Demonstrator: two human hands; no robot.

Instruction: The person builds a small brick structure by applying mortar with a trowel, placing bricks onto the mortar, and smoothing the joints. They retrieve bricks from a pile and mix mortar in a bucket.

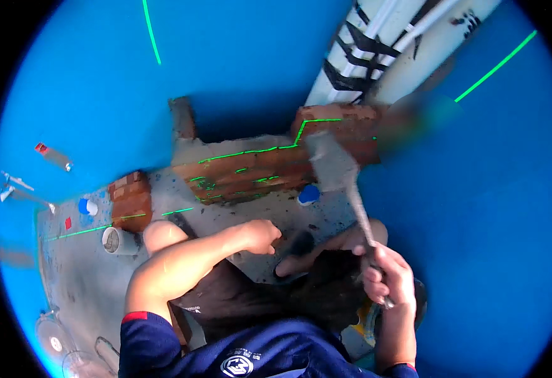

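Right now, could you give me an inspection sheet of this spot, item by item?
Surface: grey concrete floor, dusty, blue-speckled.
Job's things: hammer raised over low brick wall.
Clutter: white pipe end, blue cap, loose brick stack.
Hands: right hand grips the hammer handle; left hand loosely curled, holding nothing visible.
Cables: white pipes run up the wall.
Surroundings: blue walls crossed by green laser lines.

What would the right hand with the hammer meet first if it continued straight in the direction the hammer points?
Most likely the low brick wall: the right hand grips a hammer whose head overlaps the bricks' right part. Depth is unclear, so it may still be above them.
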